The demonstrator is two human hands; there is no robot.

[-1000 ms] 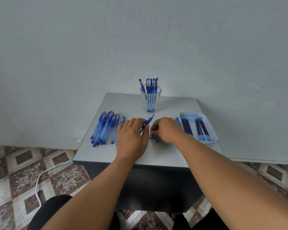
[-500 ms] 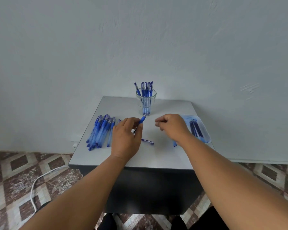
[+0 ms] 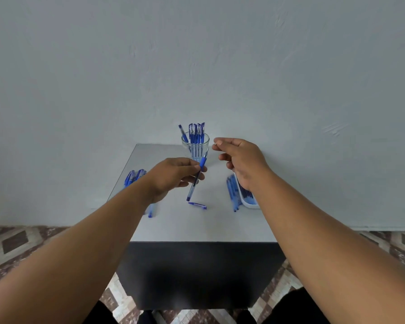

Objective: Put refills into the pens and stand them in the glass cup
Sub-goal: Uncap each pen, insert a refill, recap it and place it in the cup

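I see two hands raised above a grey bench (image 3: 173,230).
Left hand (image 3: 171,177) fingers pinch a blue pen (image 3: 198,175); right hand (image 3: 241,160) fingers curl, pinching something tiny.

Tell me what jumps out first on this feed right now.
The left hand holds an uncapped blue pen tilted above the table's middle, its cap lying below it. Behind stands the glass cup of finished pens, with the right hand raised beside it.

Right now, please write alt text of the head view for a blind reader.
The left hand holds an uncapped blue pen above a grey table, before a clear glass cup of blue pens. The right hand hangs beside it, fingers curled; a blue pen cap lies below.
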